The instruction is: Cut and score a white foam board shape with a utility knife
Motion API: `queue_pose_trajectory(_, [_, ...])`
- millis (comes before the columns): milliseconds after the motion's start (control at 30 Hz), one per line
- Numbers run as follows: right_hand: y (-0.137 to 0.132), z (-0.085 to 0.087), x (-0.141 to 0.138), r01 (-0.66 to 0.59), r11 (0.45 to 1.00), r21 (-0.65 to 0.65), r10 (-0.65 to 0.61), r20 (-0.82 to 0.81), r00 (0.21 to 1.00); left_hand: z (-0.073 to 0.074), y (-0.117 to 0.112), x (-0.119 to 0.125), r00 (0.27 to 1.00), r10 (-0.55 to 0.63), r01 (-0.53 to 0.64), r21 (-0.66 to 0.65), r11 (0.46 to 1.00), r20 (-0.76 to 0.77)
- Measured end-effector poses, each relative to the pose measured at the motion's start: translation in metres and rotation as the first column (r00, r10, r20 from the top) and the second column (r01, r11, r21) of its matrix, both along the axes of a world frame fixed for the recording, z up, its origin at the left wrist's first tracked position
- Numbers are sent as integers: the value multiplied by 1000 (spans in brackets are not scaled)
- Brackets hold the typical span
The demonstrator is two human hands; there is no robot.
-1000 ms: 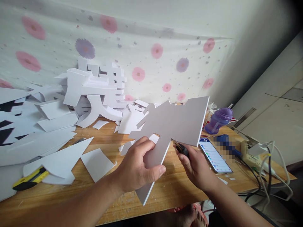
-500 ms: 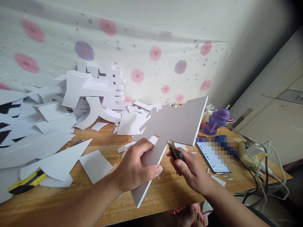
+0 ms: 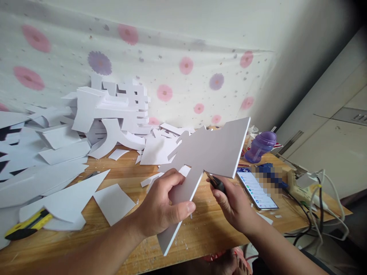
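My left hand (image 3: 163, 208) is closed round the lower arm of a white foam board cutout (image 3: 212, 151), holding it tilted above the wooden table (image 3: 132, 179). My right hand (image 3: 233, 206) grips a small black-handled knife (image 3: 217, 184), its tip at the inner corner of the cutout's underside. The board's wide part sticks up to the right, over a phone (image 3: 256, 188).
Piles of white foam board pieces and cut characters (image 3: 111, 114) fill the table's left and back. A yellow utility knife (image 3: 27, 225) lies at the front left. A purple bottle (image 3: 260, 146), a glue gun (image 3: 301, 189) and cables (image 3: 323, 214) sit at the right.
The view has shifted slightly. My right hand with the knife has moved a little along the cutout's inner corner; the board stays in my left hand.
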State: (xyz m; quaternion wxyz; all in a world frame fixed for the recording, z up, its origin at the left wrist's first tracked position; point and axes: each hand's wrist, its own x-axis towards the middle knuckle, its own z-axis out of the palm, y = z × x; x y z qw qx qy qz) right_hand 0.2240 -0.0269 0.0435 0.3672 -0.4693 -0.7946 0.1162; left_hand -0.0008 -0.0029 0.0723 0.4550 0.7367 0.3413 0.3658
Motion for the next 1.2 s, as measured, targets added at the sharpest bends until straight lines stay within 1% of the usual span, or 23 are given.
queue_pose_trajectory(167, [-1, -1, -2, -41, 998, -46, 40, -30, 999, -2, 1, -3, 998, -44, 45, -5, 999, 49])
queue_pose_trajectory(333, [-5, 1, -5, -134, 990, -34, 135, 35, 990, -6, 3, -5, 997, -64, 66, -43, 997, 46])
queue_pose_trajectory(400, [-7, 2, -5, -152, 988, -9, 152, 34, 988, -7, 4, -5, 997, -64, 66, -35, 997, 52])
queue_pose_trajectory(467, [-7, 2, -3, -131, 991, 29, 131, 17, 991, -7, 5, -4, 997, -59, 60, -12, 998, 55])
queue_pose_trajectory(567, [-6, 1, 0, -39, 996, 75, 39, 11, 999, -8, 7, -3, 998, -57, 57, 6, 998, 41])
queue_pose_trajectory(633, [-5, 0, 2, 0, 996, 91, -2, 16, 1000, -9, 7, -3, 998, -57, 57, 1, 998, 34])
queue_pose_trajectory(767, [-4, 0, 4, 21, 993, 114, -23, 15, 1000, -12, 5, -4, 997, -73, 73, -11, 997, 20])
queue_pose_trajectory(867, [-4, -1, 2, 64, 989, 133, -67, 18, 998, -14, 4, -5, 996, -89, 89, -20, 996, 23])
queue_pose_trajectory(1067, [0, -1, 1, 99, 975, 197, -105, 17, 994, -8, 5, -3, 995, -103, 103, 11, 995, -1])
queue_pose_trajectory(1200, [2, -1, 2, 137, 974, 182, -144, 24, 989, -6, 4, -2, 995, -102, 102, -8, 995, 0])
